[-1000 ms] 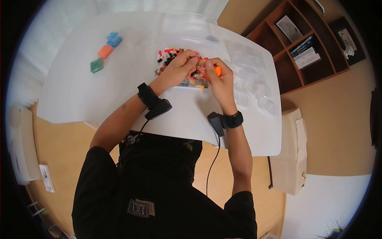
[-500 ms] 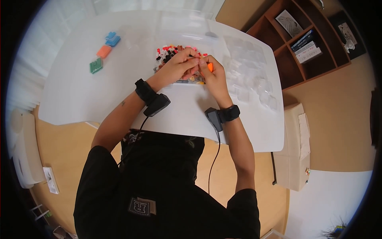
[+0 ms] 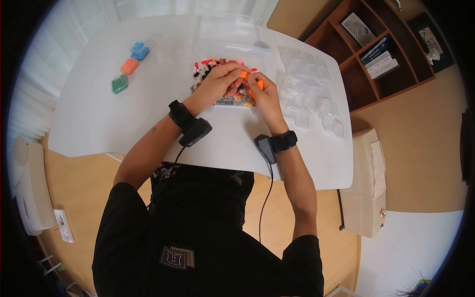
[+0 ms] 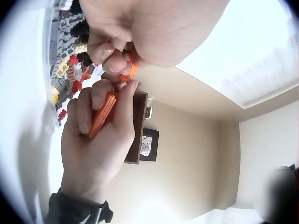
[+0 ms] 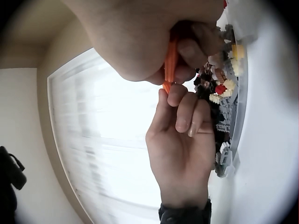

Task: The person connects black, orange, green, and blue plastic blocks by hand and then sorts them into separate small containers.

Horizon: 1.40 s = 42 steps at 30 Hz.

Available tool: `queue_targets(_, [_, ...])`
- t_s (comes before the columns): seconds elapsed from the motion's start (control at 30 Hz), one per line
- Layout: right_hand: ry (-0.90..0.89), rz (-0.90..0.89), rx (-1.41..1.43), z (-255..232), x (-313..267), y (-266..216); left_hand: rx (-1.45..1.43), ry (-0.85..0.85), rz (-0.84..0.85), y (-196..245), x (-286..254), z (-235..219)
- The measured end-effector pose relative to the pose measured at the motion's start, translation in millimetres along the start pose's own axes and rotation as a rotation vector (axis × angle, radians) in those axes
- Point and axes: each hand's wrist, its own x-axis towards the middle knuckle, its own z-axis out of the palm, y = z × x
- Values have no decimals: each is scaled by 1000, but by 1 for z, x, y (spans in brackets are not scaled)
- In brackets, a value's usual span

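My left hand (image 3: 213, 84) pinches a small orange piece (image 3: 243, 74) between thumb and fingertips. Beside it, my right hand (image 3: 267, 101) has its fingers curled round a long, ridged orange block (image 4: 103, 115), seen lying against the palm in the left wrist view. In the right wrist view this same orange block runs down from the right hand (image 5: 140, 42) to the fingertips of the left hand (image 5: 180, 149). Both hands are held over a shallow clear tray of mixed small building bricks (image 3: 232, 101), red, black, white, grey and yellow, partly covered by the hands.
On the white table (image 3: 114, 119), a green piece (image 3: 119, 84), an orange piece (image 3: 129, 66) and blue pieces (image 3: 140, 50) sit at the left. Many clear plastic boxes (image 3: 309, 74) spread over the right side. A wooden shelf (image 3: 376, 94) with books stands beyond.
The hands came together, then parted slightly; the orange piece at the left fingertips now shows. The pink piece seen earlier near the right fingers is no longer visible there.
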Motion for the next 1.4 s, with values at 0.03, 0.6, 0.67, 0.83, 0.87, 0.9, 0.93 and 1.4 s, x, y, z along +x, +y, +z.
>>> queue_targets(0.03, [2,-34,-14,2,1,2,-2,-2,-25,1,0,1])
queue_targets(0.6, [-67,56,273,-5,0,-10,-63,22,23,3,0,2])
queue_targets(0.67, [142,43,118,-4,2,-9,-54,78,31,3,0,4])
queue_targets(0.83, [179,65,37,-11,0,-14,-14,126,6,0,1,1])
queue_targets(0.87, [185,53,-1,-12,0,-13,-15,129,7,1,1,1])
queue_targets(0.9, [183,53,-1,-11,1,-10,2,124,6,2,1,2])
queue_targets(0.93, [172,16,-9,-9,3,-6,20,118,5,3,0,2])
queue_targets(1.4, [44,-44,-40,-4,2,-3,46,69,30,3,0,2])
